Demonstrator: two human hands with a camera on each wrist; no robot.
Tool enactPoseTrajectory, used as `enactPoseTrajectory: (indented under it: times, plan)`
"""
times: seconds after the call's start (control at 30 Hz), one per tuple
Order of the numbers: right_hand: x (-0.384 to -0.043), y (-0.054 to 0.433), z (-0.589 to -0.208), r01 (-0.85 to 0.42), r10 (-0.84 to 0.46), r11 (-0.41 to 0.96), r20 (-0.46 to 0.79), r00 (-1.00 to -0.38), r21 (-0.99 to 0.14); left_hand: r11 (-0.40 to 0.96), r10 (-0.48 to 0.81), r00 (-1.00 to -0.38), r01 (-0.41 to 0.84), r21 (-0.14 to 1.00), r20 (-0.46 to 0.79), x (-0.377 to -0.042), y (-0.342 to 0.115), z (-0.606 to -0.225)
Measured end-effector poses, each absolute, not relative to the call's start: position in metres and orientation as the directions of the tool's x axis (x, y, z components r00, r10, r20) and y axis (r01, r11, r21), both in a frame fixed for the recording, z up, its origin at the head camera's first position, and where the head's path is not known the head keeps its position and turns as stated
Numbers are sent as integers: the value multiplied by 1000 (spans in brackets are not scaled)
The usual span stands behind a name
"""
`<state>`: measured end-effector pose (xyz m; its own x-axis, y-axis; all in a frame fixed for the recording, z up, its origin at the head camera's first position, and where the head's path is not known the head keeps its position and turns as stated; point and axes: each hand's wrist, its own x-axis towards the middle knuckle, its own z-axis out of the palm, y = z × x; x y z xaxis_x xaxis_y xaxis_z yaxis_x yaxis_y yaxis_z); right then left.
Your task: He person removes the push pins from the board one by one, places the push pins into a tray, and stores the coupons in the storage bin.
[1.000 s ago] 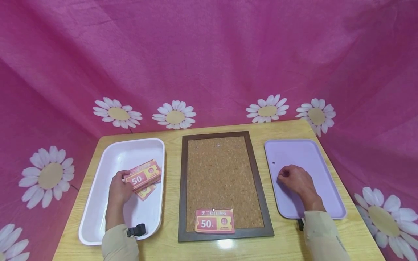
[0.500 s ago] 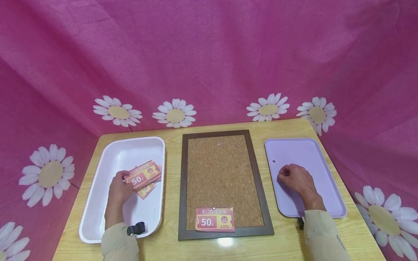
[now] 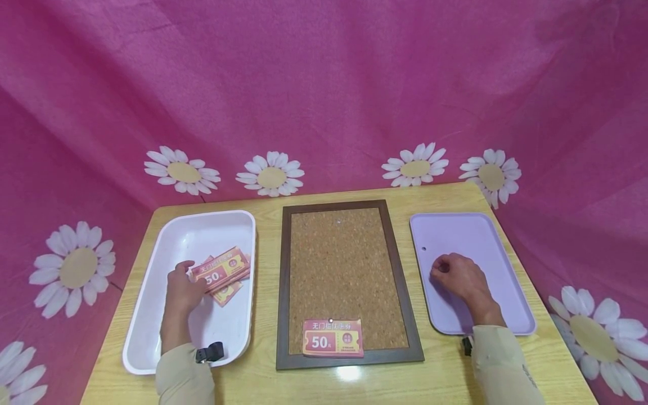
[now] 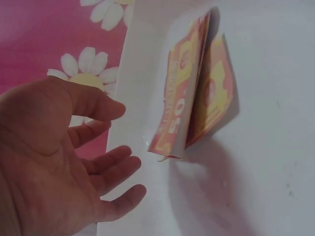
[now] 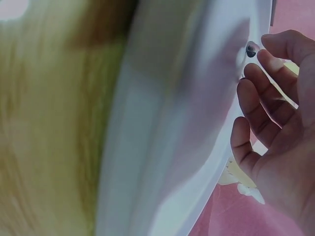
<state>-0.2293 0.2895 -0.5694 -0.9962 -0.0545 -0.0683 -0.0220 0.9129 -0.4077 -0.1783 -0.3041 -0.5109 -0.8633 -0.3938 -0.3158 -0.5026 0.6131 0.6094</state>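
My left hand (image 3: 185, 288) is over the white basin (image 3: 139, 337), beside a small stack of red-and-yellow paper coupons (image 3: 223, 270) printed "50". In the left wrist view its fingers are spread and loosely bent, a little apart from the coupons (image 4: 179, 93). Another coupon (image 4: 209, 96) lies partly under the stack. My right hand (image 3: 459, 275) hovers over the purple tray (image 3: 471, 230), fingers loosely curled. In the right wrist view, thumb and index finger are close but nothing shows between them; a small dark round spot (image 5: 252, 49) lies just past their tips.
Between basin and tray lies a cork board (image 3: 344, 270) in a dark brown frame. One coupon (image 3: 333, 338) is at its lower edge with a small round pin (image 3: 331, 320) in its top. A pink flowered cloth (image 3: 324, 101) hangs behind the wooden table (image 3: 268, 225).
My left fingers have come off the edge of the coupon stack and drawn slightly left. The right hand has barely moved.
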Motion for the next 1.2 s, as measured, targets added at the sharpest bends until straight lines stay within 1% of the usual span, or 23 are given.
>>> enactPoseTrajectory:
  times: [0.2, 0.43, 0.7, 1.07, 1.2]
  plan:
    - [-227, 285, -565, -41, -71, 905, -56, -996, -424, 601, -415, -865, -492, 630, -280, -179, -301, -504]
    - [-223, 275, -560, -93, -92, 898, 22, -995, -430, 576, -430, -865, -483, 659, -259, -181, -294, -494]
    - [-217, 263, -553, -132, -124, 899, 47, -991, -418, 611, -373, -906, -404, 681, -202, -179, -285, -488]
    - [-208, 248, -548, -180, -171, 877, 61, -983, -446, 637, -325, -920, -384, 668, -219, -172, -268, -479]
    - [-207, 243, -546, -186, -183, 873, 52, -982, -451, 654, -304, -921, -388, 650, -243, -168, -260, -475]
